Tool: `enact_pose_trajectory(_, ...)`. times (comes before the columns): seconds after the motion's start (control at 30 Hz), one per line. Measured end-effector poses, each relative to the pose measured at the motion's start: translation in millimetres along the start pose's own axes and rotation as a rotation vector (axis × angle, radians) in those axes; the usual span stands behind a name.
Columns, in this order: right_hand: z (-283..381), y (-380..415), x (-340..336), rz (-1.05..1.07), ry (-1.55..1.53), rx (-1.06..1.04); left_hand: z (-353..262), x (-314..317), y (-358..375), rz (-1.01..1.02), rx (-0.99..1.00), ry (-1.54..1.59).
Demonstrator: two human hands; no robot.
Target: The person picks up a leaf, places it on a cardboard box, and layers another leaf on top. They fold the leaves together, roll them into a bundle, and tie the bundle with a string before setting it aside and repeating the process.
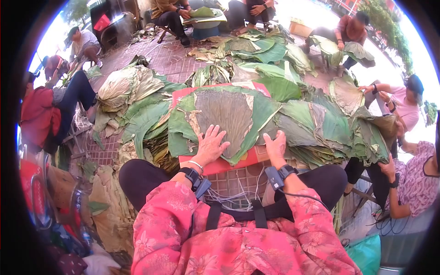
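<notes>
In front of my knees lies a large dried lotus leaf (224, 112), brown in the middle and green toward its sides. It is spread over a red box or board (217, 167) whose edges show around it. My left hand (211, 145) rests palm down on the leaf's lower left part, fingers spread and nothing held. Just off the leaf's lower right side is my right hand (276, 146), its thumb and fingers apart over the red edge. Both wrists carry black straps with small devices.
Stacked leaves (316, 128) are piled close on the right, with another heap (133, 87) to the left. White strings (236, 195) lie on the paving between my legs. Several people sit around, some handling leaves; one person in pink (403, 105) is at the right.
</notes>
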State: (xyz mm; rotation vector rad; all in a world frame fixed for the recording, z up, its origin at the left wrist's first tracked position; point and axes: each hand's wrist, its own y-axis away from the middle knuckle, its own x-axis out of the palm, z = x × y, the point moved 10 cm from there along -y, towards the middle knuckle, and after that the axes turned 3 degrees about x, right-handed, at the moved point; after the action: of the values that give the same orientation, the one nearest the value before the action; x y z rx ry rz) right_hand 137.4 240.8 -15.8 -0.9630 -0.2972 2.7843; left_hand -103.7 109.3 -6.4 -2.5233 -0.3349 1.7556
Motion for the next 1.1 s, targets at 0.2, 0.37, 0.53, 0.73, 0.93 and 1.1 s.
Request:
enact_pose_trajectory(0.2, 37.0, 4.4, 30.2, 0.343, -0.439, 0.168, -2.4, -4.1, 0.3, -0.034, 0.037, -0.014)
enact_pose_trajectory(0.37, 121.8, 36.9, 28.4, 0.353, -0.318, -0.389, -4.8, -6.5, 0.1, -0.041, 0.035, -0.026)
enact_pose_trajectory(0.53, 41.8, 9.1, 26.9, 0.047, -0.282, -0.047, -5.5, -5.8, 2.4, -0.049, 0.052, -0.038)
enact_pose_trajectory(0.73, -10.9, -8.0, 56.1, 0.306, -0.639, 0.521, -7.2, -6.2, 1.2, -0.047, 0.051, -0.062)
enact_pose_trajectory(0.93, 62.1, -1.9, 49.9, 0.254, -0.689, -0.001, -6.8, -5.4, 1.8, -0.041, 0.046, -0.061)
enact_pose_trajectory(1.1, 51.8, 10.1, 68.8, 0.578, -1.597, 0.622, -8.0, -6.2, 2.1, -0.040, 0.044, -0.039)
